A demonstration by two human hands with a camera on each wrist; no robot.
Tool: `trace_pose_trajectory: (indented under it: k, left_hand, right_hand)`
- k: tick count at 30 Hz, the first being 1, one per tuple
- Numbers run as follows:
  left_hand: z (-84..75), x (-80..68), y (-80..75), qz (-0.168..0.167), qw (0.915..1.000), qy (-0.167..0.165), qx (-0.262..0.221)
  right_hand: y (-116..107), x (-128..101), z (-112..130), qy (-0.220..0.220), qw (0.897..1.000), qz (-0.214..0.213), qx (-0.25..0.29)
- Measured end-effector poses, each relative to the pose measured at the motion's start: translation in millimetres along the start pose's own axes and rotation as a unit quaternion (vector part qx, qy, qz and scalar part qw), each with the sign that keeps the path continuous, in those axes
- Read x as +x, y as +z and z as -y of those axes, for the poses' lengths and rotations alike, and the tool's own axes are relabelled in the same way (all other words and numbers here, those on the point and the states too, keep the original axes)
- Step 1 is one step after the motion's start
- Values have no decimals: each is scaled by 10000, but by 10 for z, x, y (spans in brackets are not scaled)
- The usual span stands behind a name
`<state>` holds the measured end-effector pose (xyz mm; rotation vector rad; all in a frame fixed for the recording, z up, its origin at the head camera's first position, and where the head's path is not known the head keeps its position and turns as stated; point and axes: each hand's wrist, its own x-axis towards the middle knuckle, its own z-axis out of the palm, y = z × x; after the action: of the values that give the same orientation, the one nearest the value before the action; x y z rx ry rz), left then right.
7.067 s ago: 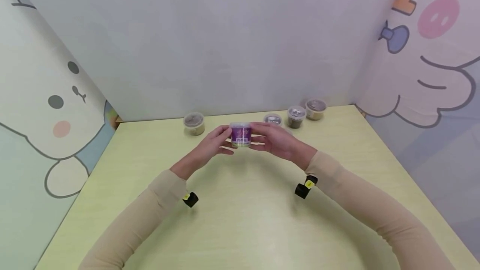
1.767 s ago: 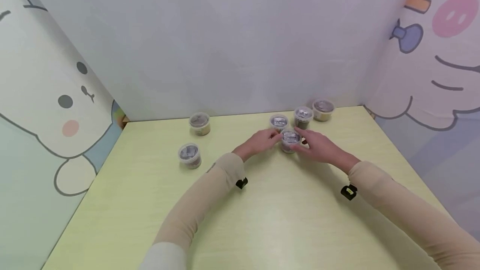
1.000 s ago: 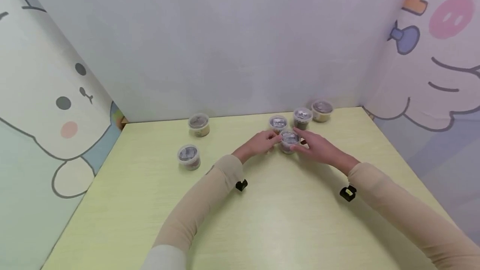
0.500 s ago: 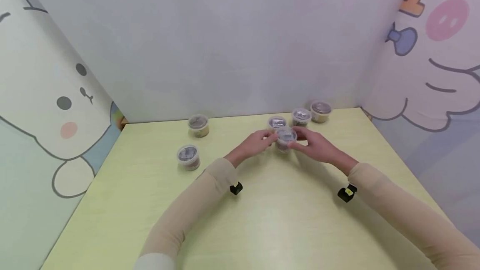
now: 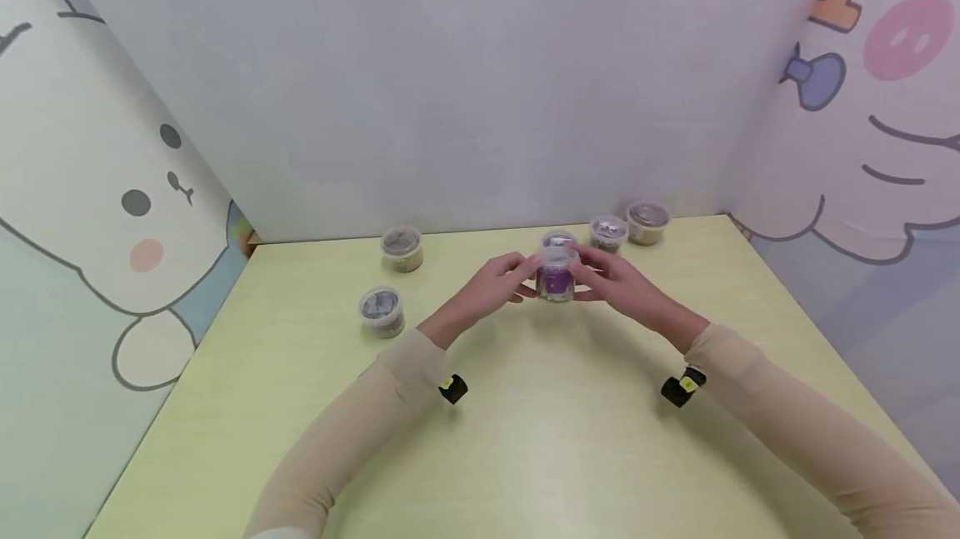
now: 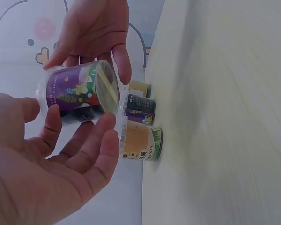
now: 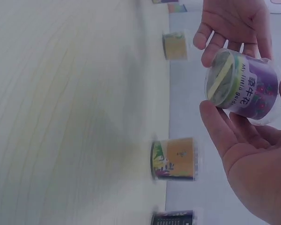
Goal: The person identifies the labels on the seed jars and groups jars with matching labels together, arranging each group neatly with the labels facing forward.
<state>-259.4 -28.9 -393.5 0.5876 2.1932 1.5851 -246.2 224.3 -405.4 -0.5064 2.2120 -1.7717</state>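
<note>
My left hand (image 5: 491,282) and right hand (image 5: 617,281) grip the purple cup (image 5: 557,281) between their fingers, so I should press evenly, avoiding the orange cup (image 6: 136,136) beyond them.

A greyish backdrop (image 5: 465,89) rises behind the pale yellow table (image 5: 510,439); cartoon animals (image 5: 90,164) decorate the panels (image 5: 877,306) at either side.

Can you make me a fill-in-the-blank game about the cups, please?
1. In the head view, the held cup shows a ____ label.
2. Together, the left grip and right grip hold just ____ cup.
3. To the left of the left grip, ____ other cups stand on the table.
4. Counting both sides, ____ cups stand on the table.

Missing words: purple; one; two; five.
</note>
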Motion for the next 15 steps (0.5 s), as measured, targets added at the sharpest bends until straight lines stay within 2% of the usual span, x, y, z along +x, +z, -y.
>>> trace_pose_trajectory:
  k: [7,15]
  left_hand:
    - [-31,-142,-107,2,9999,104,-121]
    - [7,-222,-223,-131,9999,52,-29]
  right_hand:
    - [135,64,91,224,9965,-87,798]
    - [278,109,121,349,9902,234,1332]
